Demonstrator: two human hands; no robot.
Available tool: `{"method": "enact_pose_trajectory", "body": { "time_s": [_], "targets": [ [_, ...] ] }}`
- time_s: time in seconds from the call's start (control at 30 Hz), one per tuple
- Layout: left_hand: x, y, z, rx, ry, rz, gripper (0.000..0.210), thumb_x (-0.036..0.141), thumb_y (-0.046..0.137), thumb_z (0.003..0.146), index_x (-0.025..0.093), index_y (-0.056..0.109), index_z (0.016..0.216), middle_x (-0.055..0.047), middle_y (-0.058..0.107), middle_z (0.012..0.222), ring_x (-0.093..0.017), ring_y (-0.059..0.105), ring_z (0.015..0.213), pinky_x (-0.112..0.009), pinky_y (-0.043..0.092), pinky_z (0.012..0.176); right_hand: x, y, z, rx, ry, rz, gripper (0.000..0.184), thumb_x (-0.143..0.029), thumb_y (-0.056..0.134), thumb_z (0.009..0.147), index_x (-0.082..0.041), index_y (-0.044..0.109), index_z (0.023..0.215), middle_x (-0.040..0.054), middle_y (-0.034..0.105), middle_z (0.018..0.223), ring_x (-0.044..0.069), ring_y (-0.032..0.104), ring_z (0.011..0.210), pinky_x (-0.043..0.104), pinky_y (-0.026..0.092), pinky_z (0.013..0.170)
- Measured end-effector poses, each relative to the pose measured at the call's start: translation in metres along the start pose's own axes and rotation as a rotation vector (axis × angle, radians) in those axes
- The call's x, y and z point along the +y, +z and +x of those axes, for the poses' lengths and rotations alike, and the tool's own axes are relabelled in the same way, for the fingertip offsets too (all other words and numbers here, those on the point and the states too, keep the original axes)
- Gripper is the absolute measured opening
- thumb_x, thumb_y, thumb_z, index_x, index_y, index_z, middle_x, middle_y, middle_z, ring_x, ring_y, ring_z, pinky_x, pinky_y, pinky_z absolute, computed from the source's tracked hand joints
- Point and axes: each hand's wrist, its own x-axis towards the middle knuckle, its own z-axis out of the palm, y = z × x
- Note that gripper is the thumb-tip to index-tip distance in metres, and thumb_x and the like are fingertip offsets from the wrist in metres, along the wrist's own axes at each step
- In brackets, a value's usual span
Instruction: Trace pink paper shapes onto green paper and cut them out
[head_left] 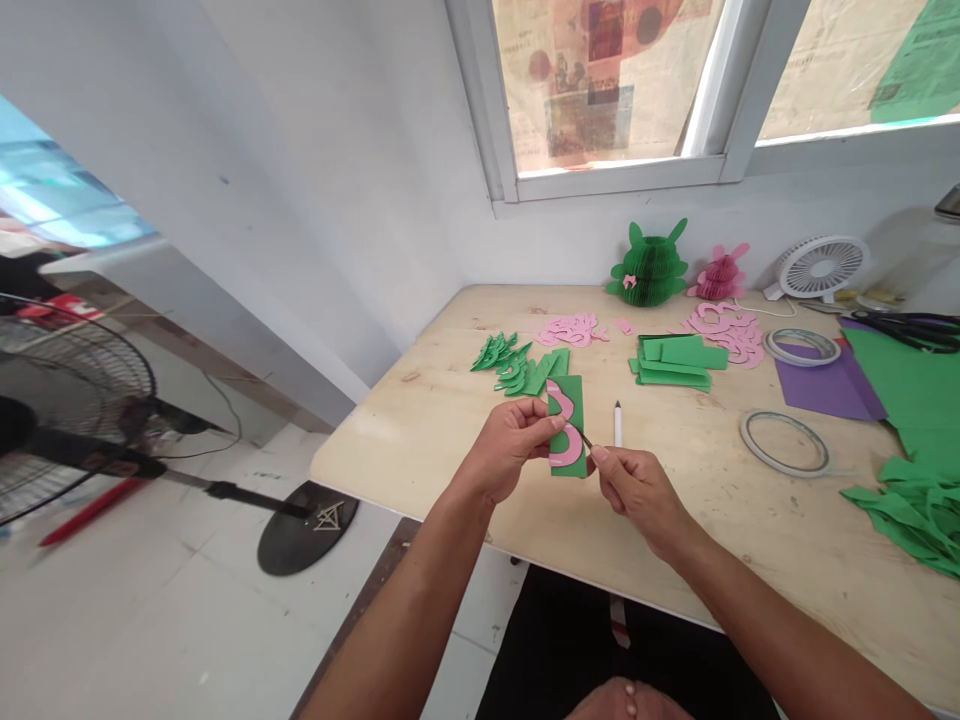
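Observation:
My left hand [517, 440] is closed on a green paper strip [574, 395] and a pink paper cutout [566, 448] with a curved edge that lies against it. The thumb presses on the cutout, holding the two together above the table. From the right, my right hand [630, 485] pinches a thin dark pen-like tool [586, 438]. Its tip meets the green strip beside the cutout's notch; the rest is hidden in the fingers. Just beyond this hand lies a white marker [618, 425] with a dark end.
Behind my hands are green cutouts [514, 365], pink cutouts [571, 330] and stacked green strips [675, 362]. Tape rolls [786, 472], purple paper [829, 388], black scissors [911, 328] and green scraps [911, 510] lie right. Paper figures [649, 270] and a small fan [823, 265] stand behind.

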Motion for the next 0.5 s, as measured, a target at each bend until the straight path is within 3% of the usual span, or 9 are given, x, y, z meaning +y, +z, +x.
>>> {"method": "enact_pose_trajectory", "body": {
  "time_s": [0.5],
  "targets": [
    [0.0015, -0.0008, 0.0, -0.004, -0.002, 0.032, 0.035, 0.038, 0.08, 0.06, 0.015, 0.054, 0.064, 0.002, 0.057, 0.061, -0.009, 0.052, 0.054, -0.026, 0.047, 0.058, 0.0017, -0.0028, 0.0009, -0.043, 0.003, 0.012, 0.049, -0.064, 0.05, 0.08, -0.017, 0.06, 0.068, -0.0078, 0.028, 0.043, 0.009, 0.022, 0.042, 0.025, 0.017, 0.043]
  ]
}}
